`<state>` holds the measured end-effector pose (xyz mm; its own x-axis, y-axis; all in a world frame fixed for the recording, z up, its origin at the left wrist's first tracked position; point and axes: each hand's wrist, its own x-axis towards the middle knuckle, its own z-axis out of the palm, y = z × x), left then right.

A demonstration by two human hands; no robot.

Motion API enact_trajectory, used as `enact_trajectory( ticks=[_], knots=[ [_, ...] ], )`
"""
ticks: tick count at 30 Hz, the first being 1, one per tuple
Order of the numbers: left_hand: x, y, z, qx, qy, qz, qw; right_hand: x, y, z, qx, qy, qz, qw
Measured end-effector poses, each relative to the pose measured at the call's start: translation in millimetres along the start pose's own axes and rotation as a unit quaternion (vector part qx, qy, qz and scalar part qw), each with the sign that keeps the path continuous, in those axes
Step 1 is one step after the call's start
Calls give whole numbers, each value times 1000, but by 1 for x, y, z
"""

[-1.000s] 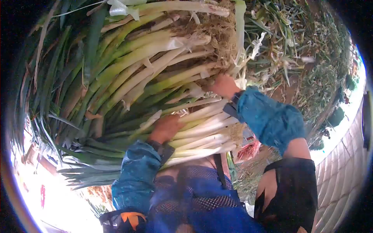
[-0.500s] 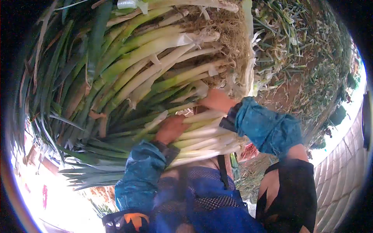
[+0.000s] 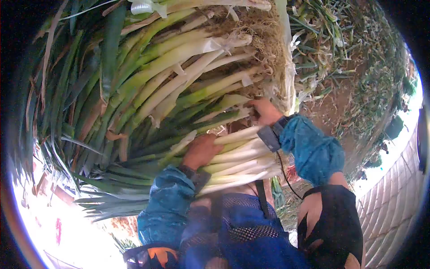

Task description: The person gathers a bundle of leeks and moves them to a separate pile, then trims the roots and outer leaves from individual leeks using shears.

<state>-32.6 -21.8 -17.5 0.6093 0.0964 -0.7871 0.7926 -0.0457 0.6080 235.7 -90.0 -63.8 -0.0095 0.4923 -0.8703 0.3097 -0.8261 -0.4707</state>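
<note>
Clean white green onions (image 3: 246,154) lie side by side in a bunch across my lap, their dark leaves stretching left. My left hand (image 3: 201,150) is closed over the upper stalks of this bunch, fingers curled and partly hidden. Just above it, my right hand (image 3: 265,111) pinches the root end of a green onion (image 3: 224,117) lying along the edge of the unpeeled pile. Loose papery skin hangs near those fingers. The unpeeled green onions (image 3: 179,58) have brown, hairy roots (image 3: 264,40) pointing right.
Leaf scraps and peelings (image 3: 349,80) cover the ground on the right. A pale sheet edge (image 3: 285,49) runs beside the roots. A blue apron (image 3: 237,224) covers my lap, and a quilted pale cover (image 3: 389,197) stands at the lower right.
My right hand has shifted slightly right and up, turning so its fingers show at the root end. My left hand stays on the bunch, nearly unmoved.
</note>
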Motion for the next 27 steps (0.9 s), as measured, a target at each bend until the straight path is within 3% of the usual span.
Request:
enact_trajectory(
  ticks=[1,2,4,5,6,8,10,13,15,17,18,20,23,24,26,27],
  knots=[
    [0,2,-1,6,3,5,1000,-15,1,-10,-110,19,-105,988],
    [-2,10,-10,-74,32,-36,996,-33,-13,-23,-221,62,-203,952],
    [-16,30,-26,-238,84,-128,959,-52,-41,-31,3,33,-109,993],
    [-17,19,-18,-77,177,-61,979,-56,-65,-36,177,-5,42,983],
    [-19,3,-13,87,267,9,960,-59,-90,-41,341,11,198,919],
    [-20,-7,-6,156,368,55,915,-58,-83,-34,369,22,180,912],
    [-14,1,-13,-31,408,15,912,-60,-80,-34,379,31,156,912],
    [-14,2,-15,188,460,55,866,-63,-82,-36,366,19,136,920],
    [-21,1,-20,198,363,14,910,-60,-75,-40,344,-8,155,926],
    [-30,-7,-11,182,347,-6,920,-46,-12,-37,245,-13,61,968],
    [-36,-18,4,163,384,-8,909,-44,-3,-36,218,-13,38,975],
    [-52,-5,-16,155,352,-21,923,-44,-2,-36,190,-4,15,982],
    [-53,2,-32,200,284,-114,931,-53,-21,-42,10,31,-148,988],
    [-59,0,-33,216,201,-113,949,-56,-27,-45,-79,47,-227,970],
    [-56,-12,-31,292,257,-35,920,-60,-44,-49,-14,45,-156,987],
    [-55,-5,-40,329,282,6,901,-62,-67,-49,138,22,-1,990]
  ],
)
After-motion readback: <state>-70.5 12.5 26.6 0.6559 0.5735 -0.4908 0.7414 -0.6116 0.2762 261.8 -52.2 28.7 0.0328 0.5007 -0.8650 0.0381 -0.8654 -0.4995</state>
